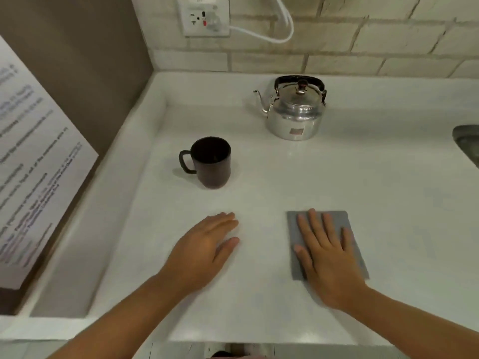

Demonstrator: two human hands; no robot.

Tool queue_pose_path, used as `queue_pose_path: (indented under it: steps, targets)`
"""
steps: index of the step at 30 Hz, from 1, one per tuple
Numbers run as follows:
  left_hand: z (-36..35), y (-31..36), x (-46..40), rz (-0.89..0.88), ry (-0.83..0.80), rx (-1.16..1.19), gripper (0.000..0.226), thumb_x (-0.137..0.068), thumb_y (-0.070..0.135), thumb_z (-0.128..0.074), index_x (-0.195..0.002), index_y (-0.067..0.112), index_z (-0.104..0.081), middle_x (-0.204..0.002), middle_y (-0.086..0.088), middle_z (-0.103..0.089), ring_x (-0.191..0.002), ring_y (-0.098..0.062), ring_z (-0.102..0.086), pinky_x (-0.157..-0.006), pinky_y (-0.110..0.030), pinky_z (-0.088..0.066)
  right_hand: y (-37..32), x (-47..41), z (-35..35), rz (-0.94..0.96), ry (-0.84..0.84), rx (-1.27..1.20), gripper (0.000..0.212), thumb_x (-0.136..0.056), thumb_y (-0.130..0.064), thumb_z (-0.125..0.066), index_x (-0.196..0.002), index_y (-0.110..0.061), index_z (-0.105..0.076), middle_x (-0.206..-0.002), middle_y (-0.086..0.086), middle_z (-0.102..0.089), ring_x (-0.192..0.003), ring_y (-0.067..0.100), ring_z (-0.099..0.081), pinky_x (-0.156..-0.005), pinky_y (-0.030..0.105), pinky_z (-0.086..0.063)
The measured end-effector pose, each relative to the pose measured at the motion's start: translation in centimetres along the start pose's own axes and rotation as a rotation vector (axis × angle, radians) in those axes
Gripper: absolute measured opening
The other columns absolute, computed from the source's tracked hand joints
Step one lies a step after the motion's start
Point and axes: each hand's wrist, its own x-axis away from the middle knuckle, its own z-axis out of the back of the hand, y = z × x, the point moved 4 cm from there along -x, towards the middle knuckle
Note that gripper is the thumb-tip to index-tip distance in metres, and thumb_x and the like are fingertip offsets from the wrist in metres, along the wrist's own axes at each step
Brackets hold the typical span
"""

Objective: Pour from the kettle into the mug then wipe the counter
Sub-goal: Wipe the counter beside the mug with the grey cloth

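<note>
A shiny metal kettle (295, 112) with a black handle stands at the back of the white counter (259, 177), its spout pointing left. A dark mug (213, 163) stands left of centre, handle to the left. A grey cloth (344, 226) lies flat near the front right. My right hand (326, 255) rests flat on the cloth with fingers spread. My left hand (207, 247) lies flat on the bare counter below the mug, holding nothing.
A tiled wall with a socket (203, 16) and a white cable (274, 35) runs behind the counter. A printed sheet (31, 164) hangs on the brown left wall. A sink edge (466, 143) shows at the far right.
</note>
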Motion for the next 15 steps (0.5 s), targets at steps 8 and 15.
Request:
queue_pose_path:
  steps: [8, 15]
  targets:
    - [0.3, -5.1, 2.7, 0.113, -0.053, -0.229, 0.067, -0.096, 0.056, -0.021, -0.152, 0.022, -0.010, -0.160, 0.012, -0.001, -0.146, 0.000, 0.008, -0.119, -0.024, 0.006, -6.2, -13.3, 0.0, 0.208, -0.029, 0.033, 0.063, -0.094, -0.052, -0.005, -0.148, -0.025, 0.012, -0.160, -0.001, 0.013, -0.144, 0.024, 0.016, -0.113, 0.048, 0.013]
    - [0.7, -6.9, 3.3, 0.156, -0.026, -0.201, 0.065, -0.095, 0.055, -0.011, -0.151, 0.025, -0.001, -0.159, 0.014, 0.008, -0.142, 0.006, 0.016, -0.117, -0.021, 0.011, -7.6, -19.9, 1.0, 0.205, -0.040, 0.036, 0.060, -0.098, -0.047, -0.011, -0.149, -0.022, 0.009, -0.160, 0.003, 0.009, -0.144, 0.025, 0.012, -0.115, 0.043, 0.007]
